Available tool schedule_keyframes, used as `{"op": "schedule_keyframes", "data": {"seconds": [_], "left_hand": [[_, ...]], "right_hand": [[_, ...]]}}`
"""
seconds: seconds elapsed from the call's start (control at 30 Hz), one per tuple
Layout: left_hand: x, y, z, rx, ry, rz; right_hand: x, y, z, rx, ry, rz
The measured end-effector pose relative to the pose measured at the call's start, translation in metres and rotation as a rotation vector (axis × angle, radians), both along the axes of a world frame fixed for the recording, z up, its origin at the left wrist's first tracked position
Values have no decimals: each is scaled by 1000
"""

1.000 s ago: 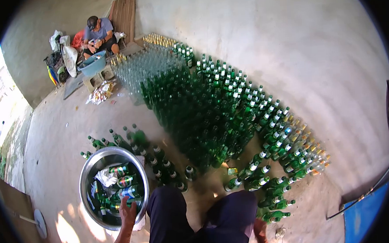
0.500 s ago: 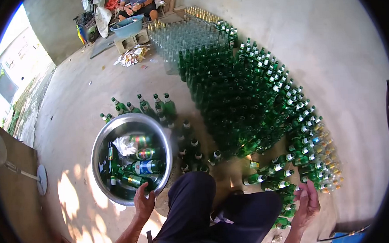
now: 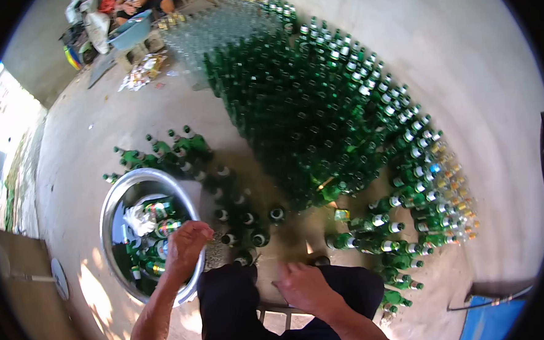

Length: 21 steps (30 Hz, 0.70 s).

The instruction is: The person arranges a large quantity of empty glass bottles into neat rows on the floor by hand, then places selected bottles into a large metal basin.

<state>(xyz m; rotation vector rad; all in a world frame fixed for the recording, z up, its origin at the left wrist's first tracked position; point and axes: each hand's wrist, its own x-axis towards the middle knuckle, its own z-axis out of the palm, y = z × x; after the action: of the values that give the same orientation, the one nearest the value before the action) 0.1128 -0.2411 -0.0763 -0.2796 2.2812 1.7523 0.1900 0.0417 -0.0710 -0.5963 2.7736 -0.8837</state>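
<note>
My left hand is above the right rim of a metal basin. Its fingers are bent together, with nothing showing in them. In the basin, several green labelled bottles lie in dark liquid beside a crumpled white cloth. My right hand hangs between my knees, its fingers curled downward; their undersides are hidden, so whatever they may hold cannot be made out. Close in front of both hands stand several green bottles, with one near my left knee.
Rows of green bottles cover the floor ahead, with clear bottles behind. More green bottles lie at the right. A person sits at the back by a blue tub. Paper scraps lie nearby.
My left hand has lifted from the bottles in the basin and moved over its right rim. My right hand has come from the bottles at the right to between my knees. The view has shifted.
</note>
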Motion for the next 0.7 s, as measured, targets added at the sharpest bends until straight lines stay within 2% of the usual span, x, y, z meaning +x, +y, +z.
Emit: {"op": "schedule_keyframes", "data": {"seconds": [0.03,0.17,0.27,0.37,0.43,0.57,0.63,0.7], "left_hand": [[-10,10,9,-9,-2,12],[-34,41,48,-22,-1,-64],[-25,61,70,172,66,-54],[-15,67,76,207,66,-110],[-11,61,78,198,85,-143],[2,19,72,61,129,-69],[18,-8,69,135,96,105],[32,-33,62,163,99,171]], "right_hand": [[5,1,-5,120,-107,94],[14,-6,-13,120,-106,188],[23,-17,-9,97,-143,229],[24,-23,-12,126,-156,230],[25,-30,-12,196,-254,212],[20,-38,-13,212,-241,204],[18,-41,-17,214,-268,197],[15,-45,-19,243,-258,207]]}}
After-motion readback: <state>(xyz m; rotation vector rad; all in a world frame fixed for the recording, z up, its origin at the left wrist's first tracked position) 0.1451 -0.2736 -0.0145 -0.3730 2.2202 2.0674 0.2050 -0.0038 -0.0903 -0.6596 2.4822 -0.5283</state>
